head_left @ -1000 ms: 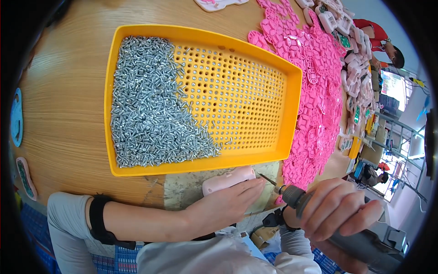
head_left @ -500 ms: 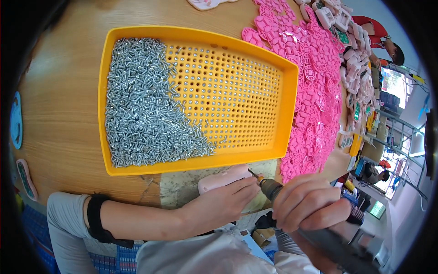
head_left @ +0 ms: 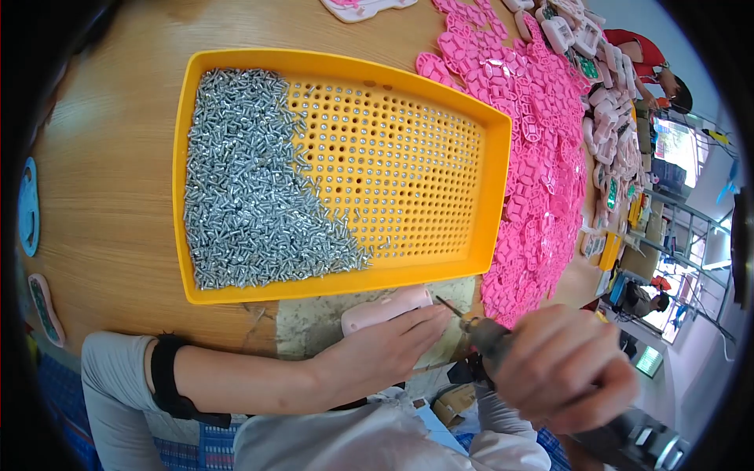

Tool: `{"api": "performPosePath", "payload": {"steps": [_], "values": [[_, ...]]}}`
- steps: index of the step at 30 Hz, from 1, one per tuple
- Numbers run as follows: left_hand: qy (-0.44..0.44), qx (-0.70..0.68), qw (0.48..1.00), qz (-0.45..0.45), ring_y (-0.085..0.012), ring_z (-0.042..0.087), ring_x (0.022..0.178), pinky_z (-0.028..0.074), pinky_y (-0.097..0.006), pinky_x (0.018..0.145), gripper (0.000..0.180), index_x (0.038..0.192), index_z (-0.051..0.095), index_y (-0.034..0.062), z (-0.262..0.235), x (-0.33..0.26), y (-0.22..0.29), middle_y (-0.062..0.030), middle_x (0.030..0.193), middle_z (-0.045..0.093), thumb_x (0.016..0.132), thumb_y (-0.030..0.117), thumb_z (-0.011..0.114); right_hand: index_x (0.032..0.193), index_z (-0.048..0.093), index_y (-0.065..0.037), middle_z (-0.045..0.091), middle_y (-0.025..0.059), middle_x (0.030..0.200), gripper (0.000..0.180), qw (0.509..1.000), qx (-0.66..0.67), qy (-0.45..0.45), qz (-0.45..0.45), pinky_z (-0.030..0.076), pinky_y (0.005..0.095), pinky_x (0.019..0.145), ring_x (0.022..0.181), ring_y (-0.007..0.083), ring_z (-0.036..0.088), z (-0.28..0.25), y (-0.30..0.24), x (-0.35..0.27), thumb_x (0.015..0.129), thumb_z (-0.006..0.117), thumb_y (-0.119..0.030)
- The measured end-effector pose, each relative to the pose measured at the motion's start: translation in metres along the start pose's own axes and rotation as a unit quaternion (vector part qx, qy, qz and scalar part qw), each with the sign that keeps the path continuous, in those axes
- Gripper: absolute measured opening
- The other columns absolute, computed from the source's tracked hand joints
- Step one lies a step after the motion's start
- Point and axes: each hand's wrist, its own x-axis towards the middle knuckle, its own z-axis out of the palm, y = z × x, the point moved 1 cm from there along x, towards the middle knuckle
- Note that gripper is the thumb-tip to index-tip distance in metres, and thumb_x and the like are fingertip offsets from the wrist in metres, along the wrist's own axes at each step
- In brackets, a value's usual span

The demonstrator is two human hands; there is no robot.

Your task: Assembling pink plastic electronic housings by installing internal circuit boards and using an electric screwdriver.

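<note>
My left hand (head_left: 386, 345) lies over a pale pink plastic housing (head_left: 377, 308), its fingers closed along the near side and holding it on a worn, greyish patch of the table. Gripped in my right hand (head_left: 561, 365) is a dark electric screwdriver (head_left: 491, 339), slanting up and left. Its thin bit ends just right of the housing's right end and looks slightly apart from it. Beyond both hands stands a yellow tray (head_left: 180, 173). Loose silver screws (head_left: 243, 180) heap its left part, and many of the holes to the right hold screws standing head up.
A wide pile of bright pink plastic parts (head_left: 542, 157) borders the tray on the right. Pale housings (head_left: 605, 125), some with green boards, are heaped behind it. A light blue part (head_left: 29, 206) and another board-fitted housing (head_left: 45, 310) lie far left. People sit in the background.
My right hand has drawn the screwdriver right and toward me, and its bit has come away from the housing's right end. My left hand and the housing stay nearly still.
</note>
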Motion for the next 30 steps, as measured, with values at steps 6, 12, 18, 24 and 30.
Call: {"api": "performPosePath", "payload": {"steps": [6, 12, 18, 24, 30], "values": [[0.030, 0.005, 0.999, -0.034, -0.0270, 0.039, 0.130, 0.024, -0.036, 0.113, 0.054, 0.128, 0.048, -0.0069, 0.006, -0.001, 0.003, -0.0179, 0.138, 0.043, 0.082, 0.021, 0.046, 0.096, 0.045, -0.007, 0.057, 0.0064, 0.066, 0.043, 0.985, -0.165, 0.040, -0.028, 0.045, 0.0233, 0.043, 0.051, 0.0133, 0.055, -0.014, 0.009, 0.026, 0.083, 0.064, -0.044], [0.027, 0.039, 0.998, -0.040, -0.0274, 0.040, 0.128, 0.025, -0.035, 0.112, 0.055, 0.128, 0.049, -0.0072, 0.005, -0.003, 0.003, -0.0180, 0.137, 0.044, 0.081, 0.021, 0.047, 0.098, 0.045, -0.009, 0.053, 0.0018, 0.068, 0.062, 0.977, -0.192, 0.097, 0.008, 0.042, 0.0235, 0.047, 0.053, 0.0114, 0.052, -0.012, 0.034, 0.042, 0.076, 0.062, -0.064], [0.048, 0.045, 0.997, -0.038, -0.0270, 0.040, 0.128, 0.025, -0.035, 0.112, 0.055, 0.127, 0.050, -0.0076, 0.008, 0.000, 0.003, -0.0175, 0.136, 0.046, 0.081, 0.023, 0.047, 0.101, 0.045, -0.007, 0.053, 0.0023, 0.069, 0.071, 0.960, -0.268, 0.046, 0.062, 0.043, 0.0264, 0.052, 0.055, 0.0128, 0.053, -0.021, 0.037, 0.050, 0.074, 0.060, -0.071], [0.049, 0.043, 0.997, -0.044, -0.0267, 0.041, 0.128, 0.025, -0.035, 0.112, 0.055, 0.127, 0.050, -0.0076, 0.008, 0.000, 0.004, -0.0173, 0.135, 0.046, 0.081, 0.024, 0.047, 0.100, 0.044, -0.008, 0.053, 0.0047, 0.072, 0.072, 0.972, -0.209, 0.079, 0.073, 0.045, 0.0260, 0.052, 0.057, 0.0134, 0.054, -0.019, 0.042, 0.054, 0.073, 0.058, -0.073], [0.055, 0.034, 0.997, -0.050, -0.0268, 0.041, 0.127, 0.026, -0.035, 0.111, 0.054, 0.125, 0.051, -0.0075, 0.008, -0.001, 0.004, -0.0168, 0.134, 0.047, 0.081, 0.022, 0.048, 0.098, 0.045, -0.006, 0.053, 0.0042, 0.071, 0.076, 0.985, -0.172, -0.025, -0.001, 0.045, 0.0246, 0.051, 0.057, 0.0124, 0.054, -0.035, 0.054, 0.048, 0.072, 0.055, -0.076]]}}
